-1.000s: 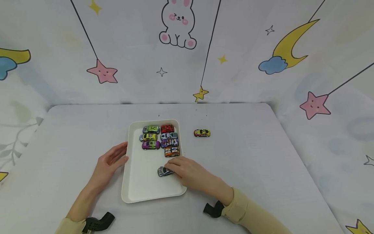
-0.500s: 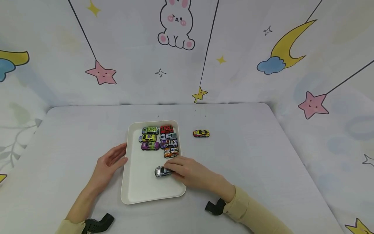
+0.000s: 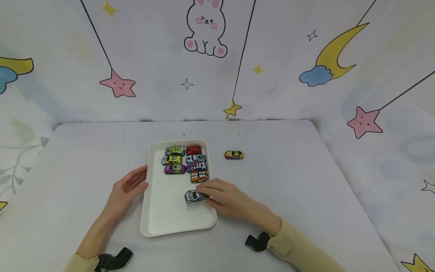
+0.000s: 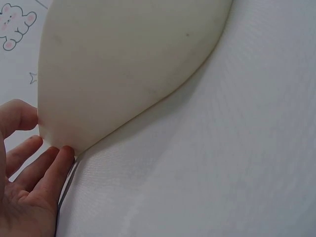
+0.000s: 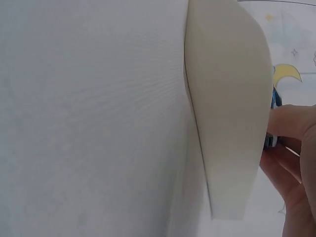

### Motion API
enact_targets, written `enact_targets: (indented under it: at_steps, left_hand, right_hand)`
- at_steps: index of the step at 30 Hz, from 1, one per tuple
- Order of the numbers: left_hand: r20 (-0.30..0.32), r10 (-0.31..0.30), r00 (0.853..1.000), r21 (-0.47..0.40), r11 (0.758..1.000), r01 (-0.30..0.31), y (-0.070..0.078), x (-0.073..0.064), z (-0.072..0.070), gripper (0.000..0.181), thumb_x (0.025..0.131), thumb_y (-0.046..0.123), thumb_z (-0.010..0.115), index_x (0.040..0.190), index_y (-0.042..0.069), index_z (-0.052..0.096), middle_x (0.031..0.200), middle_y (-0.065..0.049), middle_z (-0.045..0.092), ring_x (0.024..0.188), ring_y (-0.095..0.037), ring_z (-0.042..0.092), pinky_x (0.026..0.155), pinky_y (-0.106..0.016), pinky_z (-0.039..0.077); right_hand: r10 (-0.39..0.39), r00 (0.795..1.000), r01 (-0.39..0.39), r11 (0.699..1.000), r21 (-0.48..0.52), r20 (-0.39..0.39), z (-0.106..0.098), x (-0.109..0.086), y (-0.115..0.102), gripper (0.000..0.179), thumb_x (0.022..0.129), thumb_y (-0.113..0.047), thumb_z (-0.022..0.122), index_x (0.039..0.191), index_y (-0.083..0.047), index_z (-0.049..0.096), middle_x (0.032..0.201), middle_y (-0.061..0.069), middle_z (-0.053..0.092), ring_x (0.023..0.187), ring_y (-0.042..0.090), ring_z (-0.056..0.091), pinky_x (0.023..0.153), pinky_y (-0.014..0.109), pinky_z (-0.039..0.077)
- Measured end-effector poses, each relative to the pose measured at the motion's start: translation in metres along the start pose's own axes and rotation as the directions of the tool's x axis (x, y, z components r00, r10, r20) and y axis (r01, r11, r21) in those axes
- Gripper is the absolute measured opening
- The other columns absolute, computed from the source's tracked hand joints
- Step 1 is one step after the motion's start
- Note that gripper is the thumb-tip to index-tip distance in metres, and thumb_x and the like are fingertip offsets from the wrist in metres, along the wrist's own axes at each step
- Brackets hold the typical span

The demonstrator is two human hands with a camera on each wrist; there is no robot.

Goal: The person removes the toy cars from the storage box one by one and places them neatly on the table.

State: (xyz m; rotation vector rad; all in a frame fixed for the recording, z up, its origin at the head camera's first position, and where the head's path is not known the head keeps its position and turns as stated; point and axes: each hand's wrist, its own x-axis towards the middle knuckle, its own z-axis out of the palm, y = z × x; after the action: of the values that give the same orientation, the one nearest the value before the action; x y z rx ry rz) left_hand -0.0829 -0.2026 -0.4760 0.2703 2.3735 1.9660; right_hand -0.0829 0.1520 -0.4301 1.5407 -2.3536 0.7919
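Taking the tray as my clock dial, I start at half past seven, where one black camera (image 3: 115, 260) sits at my wrist. At nine o'clock my left hand (image 3: 125, 187) is relaxed, grasping nothing, its fingertips touching the rim of the one white tray (image 3: 164, 213). Seven toy cars stand inside towards the far end, in two columns. Near twelve o'clock there are three: a green car (image 3: 175, 151), a yellow car (image 3: 171, 160) and a purple-and-green car (image 3: 175, 169). Around one o'clock there are four: a red car (image 3: 193, 150), a pale blue car (image 3: 195, 158), a purple-and-white car (image 3: 196, 167) and an orange car (image 3: 199, 176). The eighth, a silver car (image 3: 193, 196), is towards half past three, pinched in my right hand (image 3: 230, 198); whether its wheels touch the tray floor I cannot tell. The ninth, a yellow-and-red car (image 3: 234, 155), stands alone at two o'clock, on the white cloth (image 3: 289, 170) outside the tray. A second black camera (image 3: 257, 242) is at four o'clock.
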Motion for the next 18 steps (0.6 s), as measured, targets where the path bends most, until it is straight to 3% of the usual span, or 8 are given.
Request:
enact_targets:
  at_steps: [10, 18]
  left_hand:
    - [0.003, 0.006, 1.000, 0.000, 1.000, -0.006, -0.001, 0.000, 0.000, 0.053, 0.100, 0.009, 0.061, 0.148, -0.002, 0.043, 0.150, -0.026, 0.045, 0.129, 0.003, 0.052, 0.102, -0.009, 0.043]
    - [-0.002, -0.008, 1.000, 0.003, 1.000, 0.008, 0.000, -0.001, 0.000, 0.053, 0.100, 0.011, 0.061, 0.148, -0.001, 0.043, 0.150, -0.026, 0.045, 0.130, 0.004, 0.051, 0.102, -0.008, 0.042]
  right_hand:
    - [0.063, 0.981, -0.056, 0.998, 0.043, -0.183, -0.006, -0.012, 0.014, 0.045, 0.085, 0.006, 0.072, 0.129, 0.000, 0.063, 0.129, 0.010, 0.065, 0.118, 0.022, 0.061, 0.103, 0.029, 0.051]
    - [0.150, 0.955, -0.135, 0.988, 0.075, -0.255, -0.005, -0.018, 0.024, 0.045, 0.086, 0.008, 0.071, 0.129, 0.001, 0.063, 0.128, 0.011, 0.065, 0.119, 0.024, 0.060, 0.105, 0.027, 0.049]
